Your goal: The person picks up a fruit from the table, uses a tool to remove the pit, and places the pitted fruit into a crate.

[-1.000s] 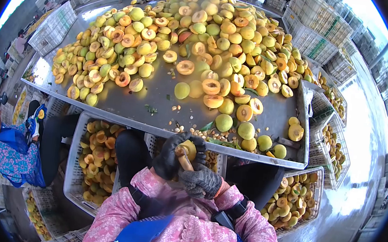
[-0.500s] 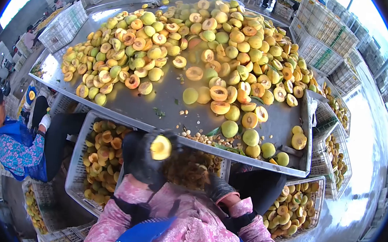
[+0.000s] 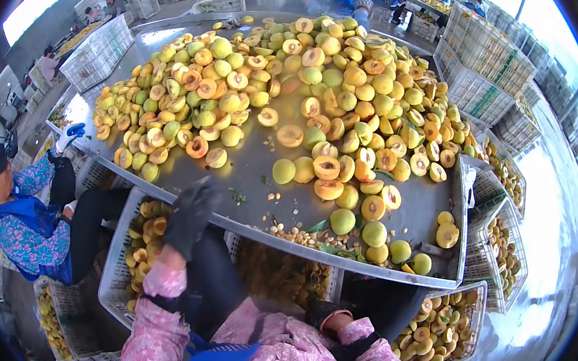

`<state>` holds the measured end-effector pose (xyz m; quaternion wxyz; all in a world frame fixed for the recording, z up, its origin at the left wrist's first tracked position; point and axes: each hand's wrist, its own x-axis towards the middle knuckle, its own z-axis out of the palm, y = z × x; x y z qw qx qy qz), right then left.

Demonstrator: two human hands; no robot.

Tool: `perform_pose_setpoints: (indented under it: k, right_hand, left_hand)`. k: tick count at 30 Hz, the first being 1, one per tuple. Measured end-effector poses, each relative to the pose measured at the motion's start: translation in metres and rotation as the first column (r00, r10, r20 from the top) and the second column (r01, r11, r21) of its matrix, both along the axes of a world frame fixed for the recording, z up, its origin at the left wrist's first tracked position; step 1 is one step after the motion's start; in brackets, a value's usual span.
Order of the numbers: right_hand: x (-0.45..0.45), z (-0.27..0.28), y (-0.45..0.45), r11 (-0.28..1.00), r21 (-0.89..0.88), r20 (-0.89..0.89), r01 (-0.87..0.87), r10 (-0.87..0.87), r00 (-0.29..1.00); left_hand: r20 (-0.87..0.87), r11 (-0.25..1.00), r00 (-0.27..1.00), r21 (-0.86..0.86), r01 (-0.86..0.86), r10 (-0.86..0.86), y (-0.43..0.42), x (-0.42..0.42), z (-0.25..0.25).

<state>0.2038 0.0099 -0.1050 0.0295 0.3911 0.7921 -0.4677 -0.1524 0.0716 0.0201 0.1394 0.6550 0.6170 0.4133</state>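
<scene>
My left hand (image 3: 193,215), in a black glove, is raised at the near rim of the metal table (image 3: 245,211). Its fingers stretch out toward the tabletop, with no fruit showing in them. Low by my right thigh is my right hand (image 3: 325,314), also dark-gloved, its fingers curled. What it grips, if anything, is hidden. A heap of yellow peaches (image 3: 370,77), many cut in half, covers much of the table. Small pale pits or kernels (image 3: 295,232) and leaves lie along the near edge. Between my legs stands a crate with brownish contents (image 3: 281,269), partly blurred.
A crate of peach halves (image 3: 143,236) stands at my left, another crate (image 3: 441,324) at my right. A co-worker (image 3: 31,220) sits to the left, one gloved hand at the table's corner. Stacked crates (image 3: 486,53) rise at the back right. Another person's arms show across the table.
My left hand has moved up and left to the table's rim; the peach half it held no longer shows. My right hand has dropped slightly. The co-worker's hand has reached to the table.
</scene>
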Motion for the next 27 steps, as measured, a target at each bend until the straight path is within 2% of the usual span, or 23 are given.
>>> perform_pose_setpoints:
  k: [1,2,3,5,7,9,10,11,12,13,15,16,18,21,23,24,25,26,27]
  right_hand:
    - [0.000,-0.001,0.001,1.000,-0.010,-0.003,0.009,-0.009,1.000]
    - [-0.001,-0.002,0.001,1.000,-0.023,-0.003,0.014,-0.014,1.000]
    - [-0.001,-0.004,0.000,0.999,-0.043,-0.004,0.025,-0.025,1.000]
    - [-0.001,-0.008,0.003,0.997,-0.065,-0.009,0.053,-0.054,0.999]
    - [0.006,-0.014,-0.001,0.993,-0.025,-0.074,0.115,-0.117,0.990]
    - [0.017,-0.021,-0.005,0.978,0.049,-0.183,0.202,-0.190,0.965]
    - [0.017,-0.013,-0.002,0.980,-0.016,-0.152,0.197,-0.197,0.969]
    - [0.017,-0.002,0.001,0.978,-0.086,-0.121,0.190,-0.200,0.972]
    - [0.016,0.015,0.007,0.972,-0.153,-0.091,0.180,-0.196,0.976]
    - [0.012,0.043,0.015,0.971,-0.163,-0.094,0.178,-0.195,0.976]
    - [0.004,0.092,0.025,0.969,-0.179,-0.100,0.172,-0.191,0.976]
    - [0.005,0.089,0.024,0.954,-0.236,-0.289,0.183,-0.248,0.925]
    - [-0.002,0.096,0.022,0.872,-0.414,-0.471,0.263,-0.452,0.757]
    - [-0.014,0.129,0.029,0.803,-0.523,-0.512,0.286,-0.564,0.648]
    - [-0.021,0.143,0.029,0.815,-0.499,-0.534,0.294,-0.556,0.637]
    - [-0.024,0.146,0.028,0.832,-0.472,-0.547,0.291,-0.535,0.644]
    - [-0.025,0.147,0.028,0.870,-0.369,-0.545,0.328,-0.488,0.682]
    - [-0.027,0.148,0.024,0.895,-0.266,-0.534,0.358,-0.446,0.718]
    - [-0.028,0.149,0.024,0.912,-0.156,-0.517,0.379,-0.402,0.755]
  left_hand:
    - [0.011,0.997,0.997,0.007,0.079,-0.079,0.028,0.010,-0.008]
    - [-0.339,0.985,0.929,0.025,0.169,-0.151,0.057,0.017,-0.013]
    - [-0.085,0.993,0.993,-0.084,0.081,-0.088,0.081,0.038,-0.019]
    - [0.033,0.972,0.999,-0.231,0.041,-0.034,0.118,0.072,-0.024]
    - [-0.225,0.958,0.966,-0.278,0.063,-0.129,0.137,0.086,-0.027]
    - [0.027,0.928,0.992,-0.352,0.126,-0.124,0.140,0.090,-0.017]
    - [0.150,0.908,0.982,-0.386,0.162,-0.112,0.139,0.091,-0.012]
    - [0.554,0.860,0.825,-0.362,0.359,-0.111,0.133,0.087,-0.016]
    - [0.854,0.817,0.516,-0.251,0.518,-0.065,0.124,0.080,-0.020]
    - [0.993,0.787,0.114,-0.078,0.612,0.010,0.115,0.077,-0.019]
    - [0.973,0.769,-0.185,0.013,0.639,0.138,0.091,0.081,-0.003]
    - [0.924,0.763,-0.329,0.067,0.644,0.197,0.081,0.086,0.005]
    - [0.916,0.768,-0.346,0.071,0.636,0.202,0.067,0.094,0.000]
    - [0.895,0.764,-0.379,0.072,0.642,0.234,0.046,0.107,-0.007]
    - [0.868,0.768,-0.407,0.047,0.639,0.285,0.028,0.117,-0.001]
    - [0.879,0.761,-0.403,0.076,0.644,0.253,0.019,0.122,0.008]
    - [0.978,0.768,-0.174,0.024,0.640,0.115,0.013,0.125,0.006]
    - [0.997,0.781,0.072,-0.028,0.624,-0.022,0.005,0.128,0.003]
    - [0.981,0.785,0.168,-0.032,0.619,-0.092,0.000,0.130,0.001]
